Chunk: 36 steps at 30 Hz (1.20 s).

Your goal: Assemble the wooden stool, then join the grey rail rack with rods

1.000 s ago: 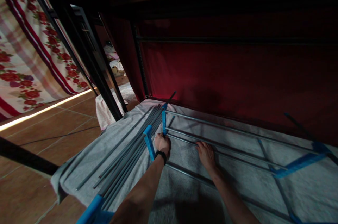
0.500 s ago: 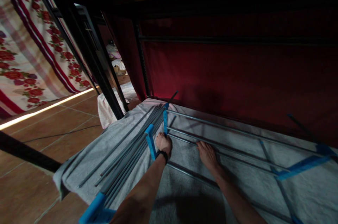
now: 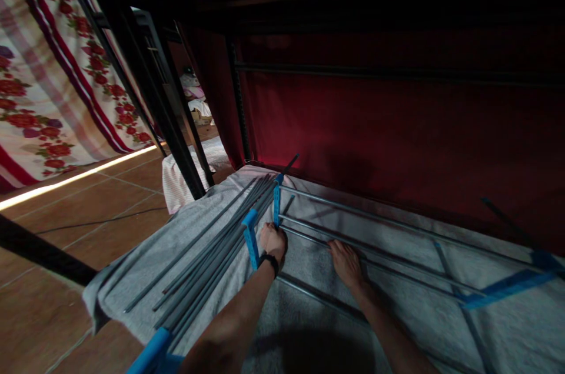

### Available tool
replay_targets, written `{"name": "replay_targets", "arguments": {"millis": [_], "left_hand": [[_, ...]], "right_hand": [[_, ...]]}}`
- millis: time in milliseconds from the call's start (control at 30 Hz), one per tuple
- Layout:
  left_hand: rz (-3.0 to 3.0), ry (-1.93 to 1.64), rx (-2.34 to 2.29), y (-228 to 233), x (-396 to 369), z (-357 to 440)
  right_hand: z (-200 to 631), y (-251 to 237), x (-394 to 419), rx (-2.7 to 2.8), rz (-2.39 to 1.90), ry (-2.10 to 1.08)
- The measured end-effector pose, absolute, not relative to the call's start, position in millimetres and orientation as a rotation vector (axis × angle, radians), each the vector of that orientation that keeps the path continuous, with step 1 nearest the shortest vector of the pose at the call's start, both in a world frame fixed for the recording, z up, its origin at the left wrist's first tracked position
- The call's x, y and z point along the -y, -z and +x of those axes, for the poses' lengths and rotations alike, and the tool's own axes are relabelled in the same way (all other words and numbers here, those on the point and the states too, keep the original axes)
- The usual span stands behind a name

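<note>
My left hand [image 3: 272,239], with a black band at the wrist, is closed around the lower end of a blue plastic bracket [image 3: 276,204] where grey metal rods join it. My right hand [image 3: 345,261] rests palm down on one of the long grey rods [image 3: 397,262] that run to the right across the grey blanket [image 3: 309,297]. A second blue bracket [image 3: 251,239] stands just left of my left hand. A bundle of loose grey rods [image 3: 207,268] lies diagonally on the blanket to the left.
Another blue bracket [image 3: 503,289] joins the rods at the far right, and a blue part [image 3: 150,353] sits at the bottom edge. A dark red curtain [image 3: 397,133] hangs behind. Black metal frame posts [image 3: 176,144] stand left, beside tiled floor [image 3: 66,215] and a floral cloth [image 3: 39,97].
Both hands stay at the same spots on the bracket and rod. The view has shifted slightly to the right and down; nothing else has visibly moved.
</note>
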State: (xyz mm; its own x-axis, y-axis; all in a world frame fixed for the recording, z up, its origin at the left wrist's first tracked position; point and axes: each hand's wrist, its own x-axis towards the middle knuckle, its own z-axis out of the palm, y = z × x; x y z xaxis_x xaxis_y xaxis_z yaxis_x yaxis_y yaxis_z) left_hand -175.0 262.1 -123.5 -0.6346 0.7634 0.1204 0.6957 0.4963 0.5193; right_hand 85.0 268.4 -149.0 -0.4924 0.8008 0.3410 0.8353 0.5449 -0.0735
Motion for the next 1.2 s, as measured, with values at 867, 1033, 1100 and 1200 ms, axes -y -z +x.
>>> {"name": "replay_targets", "arguments": {"millis": [867, 1033, 1100, 1200], "left_hand": [[1.373, -0.932, -2.424, 128, -265, -152], [1.375, -0.925, -2.413, 124, -267, -153], [1.379, -0.922, -2.406, 124, -269, -154], [1.374, -0.905, -2.392, 125, -273, -158]], "right_hand": [[114, 158, -265, 2.384, -1.408, 0.163], [114, 158, -266, 2.385, -1.419, 0.129], [113, 157, -265, 2.388, -1.423, 0.122], [113, 156, -265, 2.388, -1.43, 0.118]]}}
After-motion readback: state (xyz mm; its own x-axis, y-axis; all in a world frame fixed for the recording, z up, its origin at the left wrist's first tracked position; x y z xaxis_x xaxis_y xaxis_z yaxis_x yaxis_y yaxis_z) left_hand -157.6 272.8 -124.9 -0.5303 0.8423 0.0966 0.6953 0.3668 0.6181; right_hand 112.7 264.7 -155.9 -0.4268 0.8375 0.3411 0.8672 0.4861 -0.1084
